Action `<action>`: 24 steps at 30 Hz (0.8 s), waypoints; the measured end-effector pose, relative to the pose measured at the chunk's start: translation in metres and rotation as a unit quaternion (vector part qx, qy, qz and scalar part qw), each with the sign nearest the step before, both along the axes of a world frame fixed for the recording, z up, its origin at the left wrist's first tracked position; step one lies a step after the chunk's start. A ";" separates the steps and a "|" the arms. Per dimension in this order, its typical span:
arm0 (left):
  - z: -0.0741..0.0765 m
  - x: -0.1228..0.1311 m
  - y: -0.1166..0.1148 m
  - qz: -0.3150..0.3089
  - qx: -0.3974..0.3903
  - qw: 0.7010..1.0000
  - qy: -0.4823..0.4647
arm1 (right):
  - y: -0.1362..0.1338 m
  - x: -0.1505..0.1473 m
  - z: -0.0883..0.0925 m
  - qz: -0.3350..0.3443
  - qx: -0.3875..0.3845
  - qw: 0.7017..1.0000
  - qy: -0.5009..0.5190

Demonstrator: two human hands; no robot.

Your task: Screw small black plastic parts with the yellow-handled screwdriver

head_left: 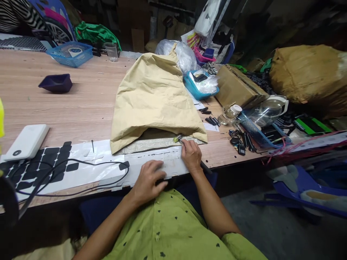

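Note:
My right hand (191,155) is closed around a small hammer (177,138). The hammer's yellowish, shiny head points left, and its black handle shows behind my palm. It sits at the opening of a large beige bag (158,97), which lies with its mouth facing me and a greyish inner side showing. My left hand (150,178) is over the front table edge, slightly blurred, with fingers apart and nothing visible in them. Below both hands and the bag mouth lies a whitish strip of board (151,162).
On the left are a white power bank (27,142), a black cable (103,162), black stickers on a sheet (54,166) and a dark tray (56,83). Toward the right stand a blue basket (202,92), a cardboard box (238,86), a jar (230,115) and small black items (241,144).

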State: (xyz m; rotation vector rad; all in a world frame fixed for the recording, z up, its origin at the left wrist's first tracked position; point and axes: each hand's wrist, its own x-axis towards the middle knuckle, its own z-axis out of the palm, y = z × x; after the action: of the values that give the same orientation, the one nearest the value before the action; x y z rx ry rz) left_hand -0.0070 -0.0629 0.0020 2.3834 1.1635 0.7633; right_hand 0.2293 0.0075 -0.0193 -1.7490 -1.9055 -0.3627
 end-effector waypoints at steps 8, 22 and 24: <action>0.034 -0.005 0.101 0.372 -0.064 0.911 0.165 | 0.002 -0.003 -0.002 -0.005 0.014 1.000 -0.011; 0.018 -0.013 0.117 0.349 -0.027 0.928 0.128 | 0.005 -0.004 -0.005 0.000 -0.011 1.000 0.018; 0.014 -0.013 0.105 0.285 -0.031 0.951 0.116 | 0.004 -0.004 -0.005 -0.001 -0.010 1.000 0.016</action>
State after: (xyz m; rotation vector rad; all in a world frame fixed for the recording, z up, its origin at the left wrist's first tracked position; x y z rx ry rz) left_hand -0.0197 0.0420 0.0162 2.1330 1.9902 0.6022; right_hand 0.2251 0.0119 -0.0240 -1.7603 -1.8904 -0.3157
